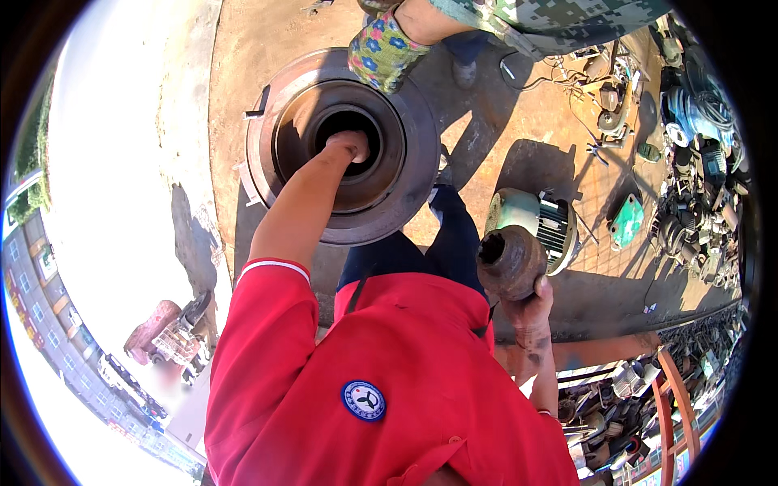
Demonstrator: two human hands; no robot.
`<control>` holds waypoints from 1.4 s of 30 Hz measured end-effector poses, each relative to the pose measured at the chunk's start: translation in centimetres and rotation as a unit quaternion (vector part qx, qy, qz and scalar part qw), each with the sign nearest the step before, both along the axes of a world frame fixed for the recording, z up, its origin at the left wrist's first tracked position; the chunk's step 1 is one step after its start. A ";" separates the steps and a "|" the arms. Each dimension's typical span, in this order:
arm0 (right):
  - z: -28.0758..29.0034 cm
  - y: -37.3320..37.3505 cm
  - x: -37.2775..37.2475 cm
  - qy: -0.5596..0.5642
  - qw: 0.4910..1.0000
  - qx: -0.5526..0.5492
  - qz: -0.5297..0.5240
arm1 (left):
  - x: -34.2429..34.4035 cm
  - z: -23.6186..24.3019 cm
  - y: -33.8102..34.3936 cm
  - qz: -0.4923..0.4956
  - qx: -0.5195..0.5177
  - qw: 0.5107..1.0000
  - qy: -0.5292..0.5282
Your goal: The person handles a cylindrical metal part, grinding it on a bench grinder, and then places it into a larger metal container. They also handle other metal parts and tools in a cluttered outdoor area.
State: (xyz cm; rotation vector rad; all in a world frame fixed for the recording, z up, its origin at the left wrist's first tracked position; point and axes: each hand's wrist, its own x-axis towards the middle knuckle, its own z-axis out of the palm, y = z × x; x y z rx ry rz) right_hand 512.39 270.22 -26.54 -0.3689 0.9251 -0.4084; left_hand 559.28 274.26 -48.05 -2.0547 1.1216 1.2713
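A large round steel housing [406, 118] stands in the upper middle, with a stepped rim and a dark central bore. My left hand [350, 147] reaches down into the bore, its fingertips hidden. My right hand [531, 308] holds a rusty, hollow, rounded metal part [516, 271] with a toothed or notched hole, to the right of the housing. Another person's hand in a floral glove [386, 52] is at the housing's upper rim.
A green finned motor [517, 209] and a green metal plate [627, 219] lie on the tan ground [468, 130]. Scrap metal heaps [700, 227] line the right side, with an orange steel frame [678, 389] at lower right. A co-worker's camouflage-clad arm [559, 18] enters from above.
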 end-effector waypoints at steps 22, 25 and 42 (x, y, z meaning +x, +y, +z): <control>-3.5 10.0 -1.6 0.044 0.992 0.069 -0.099 | -0.7 -13.0 -0.1 -0.373 -0.122 0.915 -0.096; -3.4 8.8 -0.9 0.040 0.993 0.075 -0.084 | -0.4 -12.6 -0.3 -0.326 -0.109 0.935 -0.086; -2.6 3.3 4.3 0.016 0.994 0.084 -0.062 | 0.5 -3.4 0.4 -0.111 -0.087 0.990 -0.026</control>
